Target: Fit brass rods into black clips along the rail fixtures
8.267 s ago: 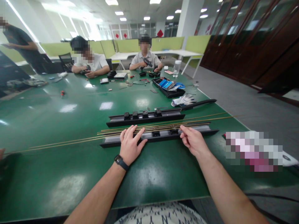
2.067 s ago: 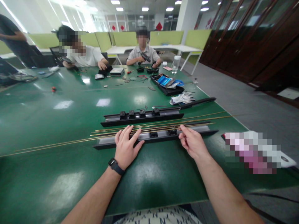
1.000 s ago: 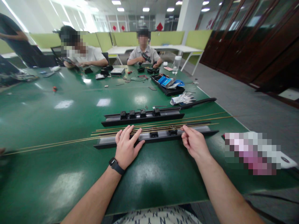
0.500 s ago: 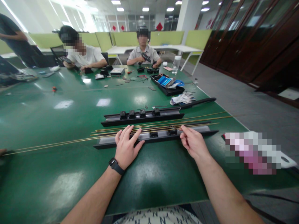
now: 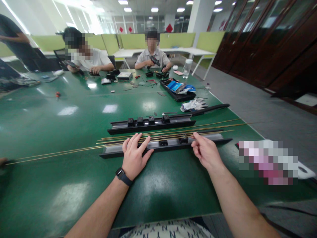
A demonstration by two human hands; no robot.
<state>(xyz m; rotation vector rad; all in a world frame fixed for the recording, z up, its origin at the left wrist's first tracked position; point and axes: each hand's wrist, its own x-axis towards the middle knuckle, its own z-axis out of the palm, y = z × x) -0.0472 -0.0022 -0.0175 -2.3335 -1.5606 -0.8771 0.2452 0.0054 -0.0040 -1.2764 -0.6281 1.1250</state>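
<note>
Several thin brass-coloured rods [image 5: 164, 135] lie lengthwise over a black channel [image 5: 130, 152] with a pale inner strip, on the table before me. My left hand [image 5: 135, 157], a watch on its wrist, rests flat on rods and channel with its fingers spread. Toward the channel's right end, my right hand [image 5: 206, 152] has thumb and forefinger pinched on a thin brass rod, its other fingers curled. Between my hands, two small black blocks [image 5: 163, 141] sit in the channel. Behind the rods is a second black channel [image 5: 158, 126] carrying several similar blocks.
Farther back on the green table [image 5: 81, 132] are a white glove [image 5: 192, 105], a black tray [image 5: 182, 96] with blue items and a clear bottle [image 5: 187, 69]. Two people sit opposite with tools. Another person's hand [image 5: 3, 161] shows at the left edge. A partly blurred white object [image 5: 303, 170] lies right.
My right hand has shifted very slightly to the right, still pinching the rod. My left hand stays in place. The seated person at the left has moved a hand a little.
</note>
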